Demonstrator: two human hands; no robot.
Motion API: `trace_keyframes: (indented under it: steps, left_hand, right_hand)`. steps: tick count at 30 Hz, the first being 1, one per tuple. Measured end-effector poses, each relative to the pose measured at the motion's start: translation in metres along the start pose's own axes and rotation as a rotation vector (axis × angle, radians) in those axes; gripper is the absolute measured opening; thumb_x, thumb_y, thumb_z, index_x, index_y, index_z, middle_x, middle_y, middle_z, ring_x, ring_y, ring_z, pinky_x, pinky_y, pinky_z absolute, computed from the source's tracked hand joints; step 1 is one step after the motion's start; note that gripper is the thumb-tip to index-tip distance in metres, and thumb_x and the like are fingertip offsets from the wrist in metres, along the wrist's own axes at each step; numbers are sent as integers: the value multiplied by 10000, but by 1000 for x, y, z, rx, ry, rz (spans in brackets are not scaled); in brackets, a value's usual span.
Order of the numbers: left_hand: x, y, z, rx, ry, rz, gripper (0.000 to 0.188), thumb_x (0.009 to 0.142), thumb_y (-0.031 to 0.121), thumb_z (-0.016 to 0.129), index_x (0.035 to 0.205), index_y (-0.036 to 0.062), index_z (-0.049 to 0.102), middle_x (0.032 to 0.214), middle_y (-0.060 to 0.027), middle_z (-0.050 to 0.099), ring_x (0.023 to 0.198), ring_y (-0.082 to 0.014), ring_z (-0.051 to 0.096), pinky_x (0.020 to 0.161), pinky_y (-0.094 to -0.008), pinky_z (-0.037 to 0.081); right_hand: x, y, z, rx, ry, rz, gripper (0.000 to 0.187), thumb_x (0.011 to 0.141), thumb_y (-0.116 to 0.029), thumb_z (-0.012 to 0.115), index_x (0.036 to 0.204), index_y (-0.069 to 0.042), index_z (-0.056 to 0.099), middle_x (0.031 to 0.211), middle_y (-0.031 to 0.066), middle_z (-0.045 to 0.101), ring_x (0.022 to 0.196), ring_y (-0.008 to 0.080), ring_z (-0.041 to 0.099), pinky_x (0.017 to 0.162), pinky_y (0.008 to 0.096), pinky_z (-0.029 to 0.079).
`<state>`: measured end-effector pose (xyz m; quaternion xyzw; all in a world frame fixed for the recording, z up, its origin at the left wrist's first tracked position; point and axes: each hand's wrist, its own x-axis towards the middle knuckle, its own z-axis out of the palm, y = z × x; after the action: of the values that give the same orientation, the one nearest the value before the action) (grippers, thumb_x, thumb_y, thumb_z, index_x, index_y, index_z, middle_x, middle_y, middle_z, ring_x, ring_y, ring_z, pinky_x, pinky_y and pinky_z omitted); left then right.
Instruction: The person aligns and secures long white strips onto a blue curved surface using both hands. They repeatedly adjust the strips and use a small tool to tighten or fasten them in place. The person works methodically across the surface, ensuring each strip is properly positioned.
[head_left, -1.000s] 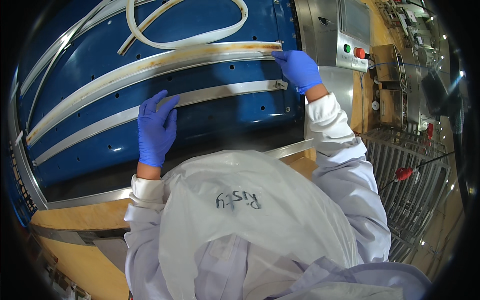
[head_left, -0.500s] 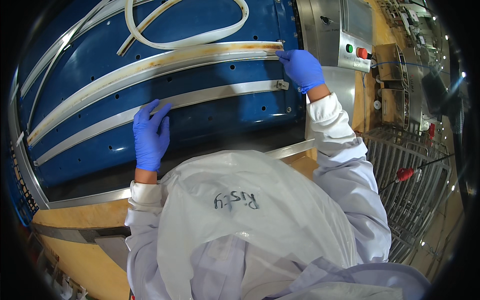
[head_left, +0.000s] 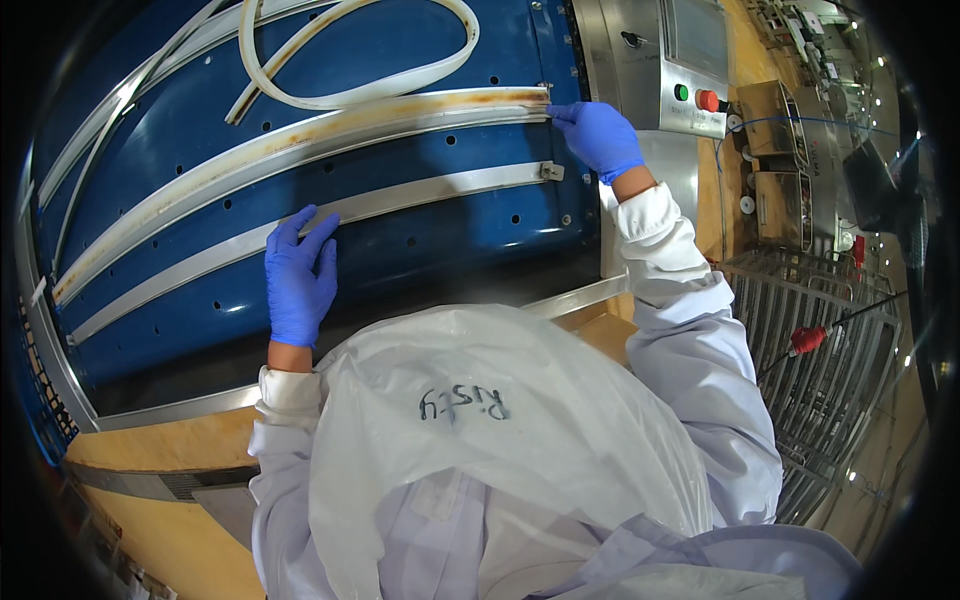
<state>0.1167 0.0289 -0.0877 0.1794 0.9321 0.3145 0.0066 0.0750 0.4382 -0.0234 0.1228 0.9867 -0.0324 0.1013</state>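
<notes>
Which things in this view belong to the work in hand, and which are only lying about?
Apparently in the work:
right hand, at one end of the stained strip
left hand, at the flat strip
blue surface under both

Apparently just lying or standing about:
looped white strip, untouched
metal rack
red connector

At nine o'clock my left hand (head_left: 300,285), gloved in blue, has its fingers loosely spread by a pale bar (head_left: 430,193); at one o'clock my right hand's (head_left: 604,140) fingertips meet the end of a stained strip (head_left: 300,133). Around eleven, a white loop (head_left: 425,76) lies on the blue panel (head_left: 480,225).
</notes>
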Motion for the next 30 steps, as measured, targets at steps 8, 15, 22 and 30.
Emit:
trace_keyframes:
  steps: [8,15,22,30]
  left_hand:
    - [0,-2,-1,6,-18,-31,326,866,80,657,1181,147,705,1292,-133,587,1180,-345,526,1033,-422,424]
    - [3,4,-1,-35,-23,-21,323,866,77,655,1178,142,705,1289,-139,586,1183,-345,525,1034,-425,425]
    - [5,8,0,5,-16,42,325,870,73,650,1182,146,703,1281,-138,588,1163,-342,532,1014,-416,433]
    - [6,7,4,1,-19,39,323,872,77,651,1182,147,703,1280,-136,586,1159,-338,533,1006,-409,441]
  right_hand:
    - [5,-1,4,-105,21,38,231,903,-279,654,1099,-201,747,1023,111,718,936,332,677,845,384,541]
    - [3,18,9,11,37,-25,232,922,-333,616,1093,-246,747,1021,101,713,938,331,675,834,425,542]
    - [2,25,0,32,19,19,225,921,-318,621,1097,-256,747,1045,91,711,943,332,672,851,419,538]
    - [1,19,-5,-5,-15,37,226,922,-317,619,1099,-260,746,1054,93,708,955,328,669,851,422,536]
